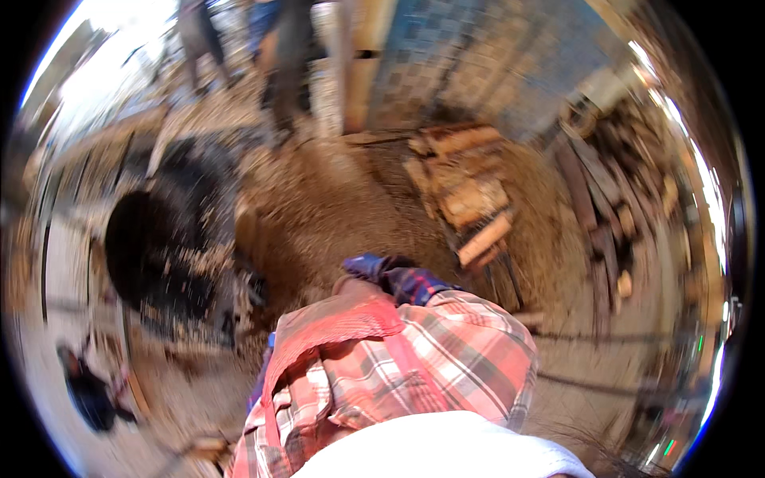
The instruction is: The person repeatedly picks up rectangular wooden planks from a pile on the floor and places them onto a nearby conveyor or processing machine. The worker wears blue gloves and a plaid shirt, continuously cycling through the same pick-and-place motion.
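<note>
Neither of my hands can be made out. My red and white plaid shirt [470, 338] and a red cloth [343, 327] hanging over its front fill the lower middle, covering what lies beneath. Past the shirt's far edge shows dark blue and purple plaid fabric [414, 283], ending in a blurred blue part [363, 265]; whether it is a sleeve or a lower garment I cannot tell. Ahead to the right lies a stack of split firewood [470, 195], apart from me. A large dark round opening [139, 247] in a blackened surface is to my left.
Brown loose earth [319, 191] spreads ahead. More wood pieces [610, 191] are heaped at the right, near a bluish brick-patterned wall [494, 64]. Legs of other people [283, 64] stand beyond a post at the top. Another person [88, 386] is at the lower left. Motion blurs much.
</note>
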Motion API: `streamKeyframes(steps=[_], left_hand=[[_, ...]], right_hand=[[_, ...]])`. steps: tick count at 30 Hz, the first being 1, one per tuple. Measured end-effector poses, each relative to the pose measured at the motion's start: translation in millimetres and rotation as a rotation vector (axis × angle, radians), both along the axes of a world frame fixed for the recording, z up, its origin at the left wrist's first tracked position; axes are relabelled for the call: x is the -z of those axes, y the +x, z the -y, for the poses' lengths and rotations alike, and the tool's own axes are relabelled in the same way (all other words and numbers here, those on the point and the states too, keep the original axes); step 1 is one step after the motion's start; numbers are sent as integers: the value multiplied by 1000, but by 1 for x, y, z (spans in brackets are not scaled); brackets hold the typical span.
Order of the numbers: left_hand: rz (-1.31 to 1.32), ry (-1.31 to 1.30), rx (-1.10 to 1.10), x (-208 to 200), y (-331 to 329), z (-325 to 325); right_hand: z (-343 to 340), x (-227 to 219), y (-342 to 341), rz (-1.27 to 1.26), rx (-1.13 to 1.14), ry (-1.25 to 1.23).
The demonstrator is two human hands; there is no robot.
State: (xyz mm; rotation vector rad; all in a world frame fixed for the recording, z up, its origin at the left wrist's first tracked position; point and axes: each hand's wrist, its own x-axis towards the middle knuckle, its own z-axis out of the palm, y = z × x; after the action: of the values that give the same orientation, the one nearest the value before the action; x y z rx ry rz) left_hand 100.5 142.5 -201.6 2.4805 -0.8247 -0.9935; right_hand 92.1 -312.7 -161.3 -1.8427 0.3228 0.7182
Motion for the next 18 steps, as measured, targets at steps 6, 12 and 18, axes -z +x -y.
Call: streamKeyframes(steps=[6,12,18], left_hand=[[-242,-142,-46,-2,92,87],[-267,-88,-68,-2,138,77],[-240,-193,137,36,128,32]], right_hand=[[10,13,-13,40,95,-116],[66,100,-129,-494,737,-31],[73,105,-169,-247,284,-496]])
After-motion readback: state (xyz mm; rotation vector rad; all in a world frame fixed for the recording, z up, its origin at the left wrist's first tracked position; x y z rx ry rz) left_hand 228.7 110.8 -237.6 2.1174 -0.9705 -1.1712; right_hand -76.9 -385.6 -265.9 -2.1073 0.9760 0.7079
